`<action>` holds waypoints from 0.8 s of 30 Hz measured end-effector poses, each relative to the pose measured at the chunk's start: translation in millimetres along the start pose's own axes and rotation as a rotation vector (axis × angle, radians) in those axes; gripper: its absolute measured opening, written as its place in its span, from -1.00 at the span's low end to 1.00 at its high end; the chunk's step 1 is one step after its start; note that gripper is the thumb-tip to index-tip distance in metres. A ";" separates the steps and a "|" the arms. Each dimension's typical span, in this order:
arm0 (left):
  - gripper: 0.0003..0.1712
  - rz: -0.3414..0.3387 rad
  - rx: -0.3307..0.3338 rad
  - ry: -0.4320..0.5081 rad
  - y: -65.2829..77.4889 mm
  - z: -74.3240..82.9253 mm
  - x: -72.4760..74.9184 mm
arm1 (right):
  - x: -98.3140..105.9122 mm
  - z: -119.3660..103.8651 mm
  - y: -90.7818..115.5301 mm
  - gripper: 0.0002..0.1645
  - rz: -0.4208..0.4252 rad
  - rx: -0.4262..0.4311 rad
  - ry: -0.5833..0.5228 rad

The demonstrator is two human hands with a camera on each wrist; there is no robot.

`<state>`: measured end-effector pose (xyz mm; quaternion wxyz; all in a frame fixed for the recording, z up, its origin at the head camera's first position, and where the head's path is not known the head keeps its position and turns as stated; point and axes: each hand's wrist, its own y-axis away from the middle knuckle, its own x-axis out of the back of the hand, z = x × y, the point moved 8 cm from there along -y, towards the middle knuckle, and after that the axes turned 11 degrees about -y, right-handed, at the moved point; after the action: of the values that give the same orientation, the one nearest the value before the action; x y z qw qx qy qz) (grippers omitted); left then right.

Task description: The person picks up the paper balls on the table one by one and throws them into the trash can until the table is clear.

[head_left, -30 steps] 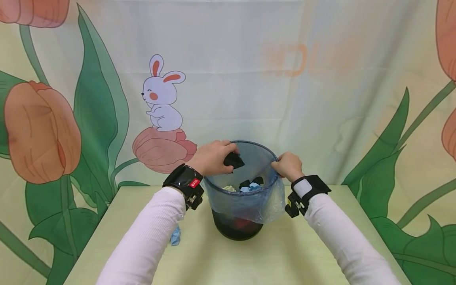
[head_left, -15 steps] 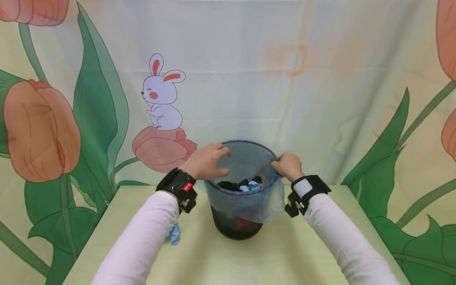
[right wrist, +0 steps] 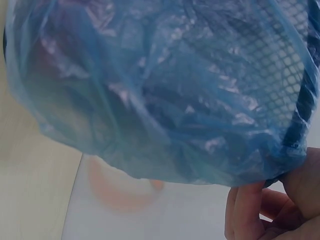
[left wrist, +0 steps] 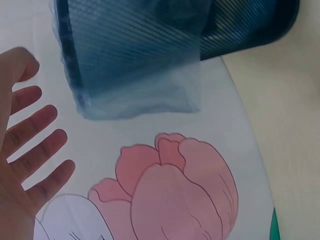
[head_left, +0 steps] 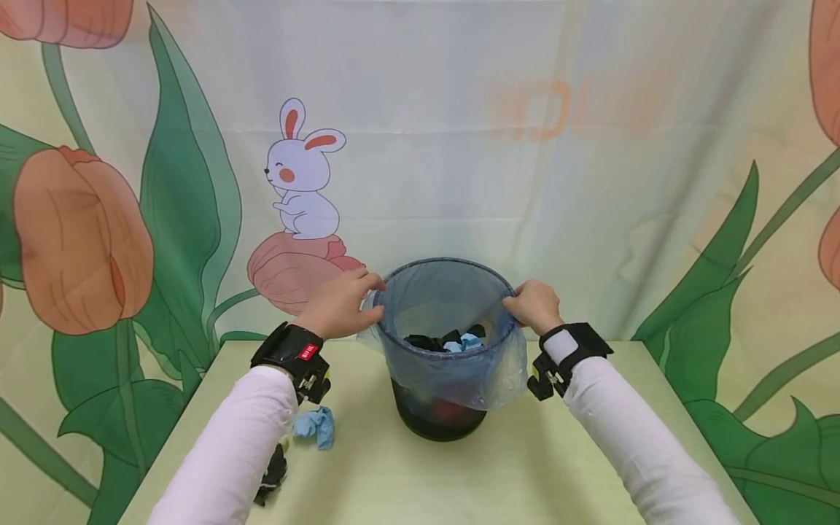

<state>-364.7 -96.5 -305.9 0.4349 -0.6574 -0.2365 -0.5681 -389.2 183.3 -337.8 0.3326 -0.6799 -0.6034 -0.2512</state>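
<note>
Black mesh wastebasket (head_left: 438, 419), blue plastic liner (head_left: 453, 372): rim pinched at 3 o'clock by right hand (head_left: 533, 305); left hand (head_left: 341, 304) spread, unclamped, at 9 o'clock.

Head view: from above, facing 12 o'clock. Wrist views: very near, flanking the bin (head_left: 446, 321), shared by all.

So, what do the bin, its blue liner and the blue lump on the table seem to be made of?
The bin looks like dark metal mesh: a fine grid shows through the liner, though coated plastic is possible. The liner seems thin, glossy, translucent blue plastic film; it wrinkles and folds over the rim. The blue lump looks like crumpled paper or tissue, matte with sharp creases; I cannot tell which.
</note>
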 end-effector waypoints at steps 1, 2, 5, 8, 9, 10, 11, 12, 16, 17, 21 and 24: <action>-0.65 0.008 0.005 -0.001 2.2 -4.3 -0.2 | 0.0 0.2 0.2 -0.50 -0.001 0.001 0.000; -0.65 0.013 0.008 -0.002 4.4 -8.3 -1.1 | 0.0 0.4 0.3 -0.50 0.000 -0.001 -0.001; -0.67 0.030 0.023 -0.010 11.4 -19.8 -4.2 | -0.2 0.9 0.5 -0.50 0.000 -0.004 0.002; -0.67 0.043 0.031 -0.033 19.3 -28.5 -9.6 | -0.5 1.8 0.1 -0.49 0.006 -0.009 0.007; -0.67 0.046 0.038 -0.045 22.1 -30.9 -11.5 | -0.7 2.1 0.0 -0.49 0.006 -0.010 0.011; -0.67 0.045 0.044 -0.050 24.8 -33.3 -14.2 | -0.8 2.3 -0.3 -0.49 0.007 -0.011 0.015; -0.67 0.044 0.054 -0.056 27.8 -35.5 -17.0 | -0.6 2.4 -0.3 -0.49 0.009 -0.010 0.016; -0.67 0.040 0.066 -0.063 30.8 -37.6 -20.2 | -0.5 2.5 -0.5 -0.49 0.009 -0.008 0.018; -0.64 -0.011 0.134 -0.059 42.9 -46.5 -37.4 | -0.2 1.5 -0.6 -0.50 0.008 0.000 0.017; -0.61 -0.032 0.152 -0.057 46.1 -48.5 -42.9 | -0.1 1.2 -0.5 -0.50 0.008 0.000 0.016; -0.48 -0.124 0.215 -0.056 58.5 -57.4 -68.8 | 0.1 0.4 -0.4 -0.50 0.007 0.003 0.014; -0.38 -0.166 0.253 -0.052 67.6 -62.9 -86.6 | -0.2 0.8 -0.5 -0.50 0.004 -0.001 0.012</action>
<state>-365.3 -168.0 -410.3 0.4595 -0.5898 -0.3710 -0.5507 -389.8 183.8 -338.4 0.3365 -0.6798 -0.5997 -0.2548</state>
